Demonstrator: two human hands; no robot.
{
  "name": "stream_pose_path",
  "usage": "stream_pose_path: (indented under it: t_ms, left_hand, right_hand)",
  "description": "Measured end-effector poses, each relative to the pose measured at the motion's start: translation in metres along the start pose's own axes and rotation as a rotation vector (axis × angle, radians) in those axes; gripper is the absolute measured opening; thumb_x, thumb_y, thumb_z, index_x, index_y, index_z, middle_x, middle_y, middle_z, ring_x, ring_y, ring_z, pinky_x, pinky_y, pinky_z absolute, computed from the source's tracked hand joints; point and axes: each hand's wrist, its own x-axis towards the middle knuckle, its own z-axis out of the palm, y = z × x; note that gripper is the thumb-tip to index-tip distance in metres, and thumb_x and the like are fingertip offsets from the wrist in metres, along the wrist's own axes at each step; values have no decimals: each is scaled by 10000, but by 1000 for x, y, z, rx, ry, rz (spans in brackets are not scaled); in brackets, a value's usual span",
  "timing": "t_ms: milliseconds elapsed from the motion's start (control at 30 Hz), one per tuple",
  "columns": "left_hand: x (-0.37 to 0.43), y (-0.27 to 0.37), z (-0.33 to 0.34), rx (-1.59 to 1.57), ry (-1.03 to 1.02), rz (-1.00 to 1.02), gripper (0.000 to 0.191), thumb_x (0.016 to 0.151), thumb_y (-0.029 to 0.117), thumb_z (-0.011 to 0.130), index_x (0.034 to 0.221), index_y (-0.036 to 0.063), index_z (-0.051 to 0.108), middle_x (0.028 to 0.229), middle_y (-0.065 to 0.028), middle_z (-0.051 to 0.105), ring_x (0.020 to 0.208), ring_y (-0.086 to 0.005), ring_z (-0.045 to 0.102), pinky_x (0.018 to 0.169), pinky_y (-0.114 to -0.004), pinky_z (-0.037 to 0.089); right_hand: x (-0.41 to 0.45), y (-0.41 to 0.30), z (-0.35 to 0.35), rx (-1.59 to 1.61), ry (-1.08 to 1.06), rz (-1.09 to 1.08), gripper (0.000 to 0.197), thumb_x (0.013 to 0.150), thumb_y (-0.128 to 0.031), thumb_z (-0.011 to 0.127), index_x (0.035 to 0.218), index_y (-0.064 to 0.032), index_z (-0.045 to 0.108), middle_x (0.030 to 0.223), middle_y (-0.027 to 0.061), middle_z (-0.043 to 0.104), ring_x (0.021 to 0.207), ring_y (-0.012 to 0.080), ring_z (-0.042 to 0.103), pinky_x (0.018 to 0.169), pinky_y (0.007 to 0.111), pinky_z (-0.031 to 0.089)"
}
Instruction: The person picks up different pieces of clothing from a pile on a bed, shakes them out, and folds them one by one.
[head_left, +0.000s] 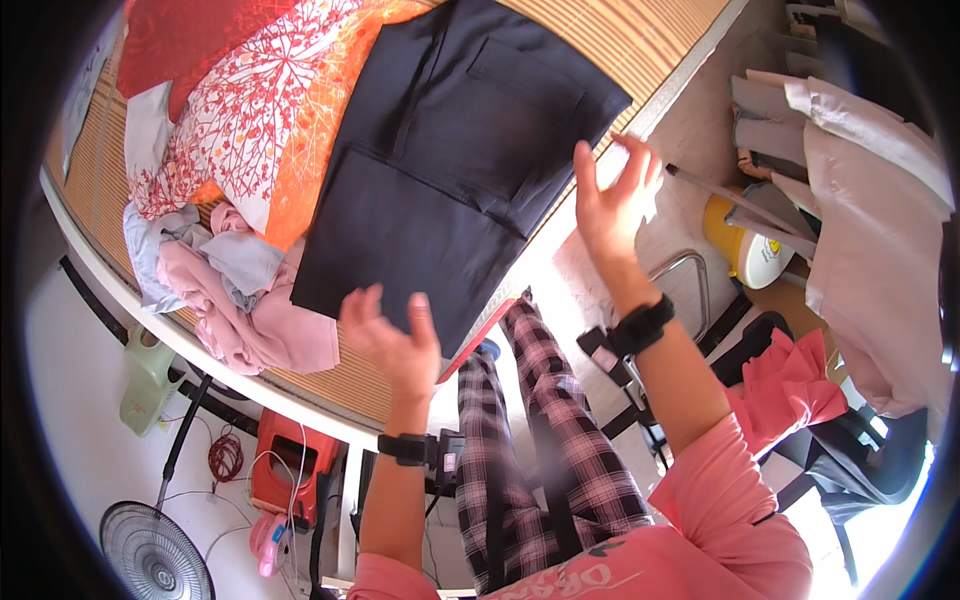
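Observation:
A black folded garment (457, 157), apparently trousers, lies spread over a bed covered with a slatted bamboo mat (630, 37). A seam and a patch pocket show on its upper part. My left hand (394, 337) hovers at the garment's near left edge, palm up, fingers apart, with nothing in it. Beside the garment's right edge, my right hand (619, 195) is raised with thumb and fingers spread and holds nothing. Whether either hand touches the cloth is hard to tell. Both wrists wear black straps with small devices.
An orange and white printed fabric (255, 112) lies left of the garment, above a heap of pink and grey clothes (232, 277). Below the bed's edge stand a floor fan (157, 555) and a red plastic stool (292, 465). At right are a yellow bucket (724, 232) and a draped pale cloth (862, 225).

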Motion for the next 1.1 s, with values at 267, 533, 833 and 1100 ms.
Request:
stream_pose_path:
  t_ms: [267,533,833,1100]
  left_hand:
    - [22,27,38,193,-456,-87,879,668,649,589,1385,248,278,1460,-141,109,1328,-440,31,889,-754,99]
    - [39,37,16,77,-601,-179,1081,516,534,761,1405,273,202,1474,-142,36,1296,-512,15,810,-792,162]
    - [12,25,-67,-1769,-92,-729,365,909,180,483,1230,18,418,1254,-106,456,1188,-229,418,995,-377,351]
    - [-2,-38,-49,-1833,-169,-1110,435,883,160,527,1265,-4,400,1115,-96,569,1026,-199,553,909,-313,435]
  right_hand:
    - [107,7,13,-453,-598,67,720,649,-496,693,1172,-51,476,1116,165,523,1068,335,477,886,452,376]
    - [84,-78,-52,123,-845,-510,268,596,-109,700,776,38,567,1183,206,488,1095,371,452,860,394,420]
    - [-47,-168,-95,81,-1186,-615,266,571,-84,678,703,-4,461,1369,213,299,1280,478,193,986,609,239]
    - [-98,-142,-58,218,-1481,-643,332,657,-139,695,896,-55,480,1375,180,303,1293,443,199,987,631,198]
